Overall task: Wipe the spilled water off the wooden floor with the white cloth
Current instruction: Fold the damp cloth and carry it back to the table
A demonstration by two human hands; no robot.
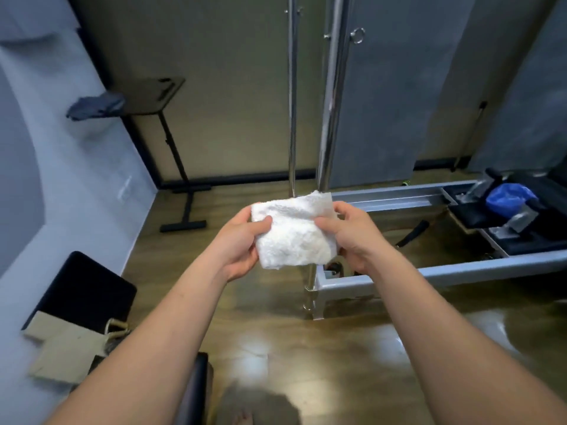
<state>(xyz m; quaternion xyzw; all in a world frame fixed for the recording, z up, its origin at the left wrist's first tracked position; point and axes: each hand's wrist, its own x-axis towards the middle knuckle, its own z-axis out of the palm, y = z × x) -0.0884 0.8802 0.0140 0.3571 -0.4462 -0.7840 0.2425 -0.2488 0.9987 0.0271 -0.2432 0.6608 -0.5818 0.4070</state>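
A folded white cloth (293,234) is held up in front of me, well above the wooden floor (276,302). My left hand (237,243) grips its left edge, thumb across the front. My right hand (349,237) grips the right edge the same way. The floor below shines with bright patches (254,345); I cannot tell whether they are water or light reflections.
A grey metal exercise frame (429,271) with upright chrome poles (329,102) stands ahead and to the right, a blue bag (509,199) on it. A black-legged side table (159,96) is at the back left. A black pad (82,292) and beige bag (67,351) lie at the lower left.
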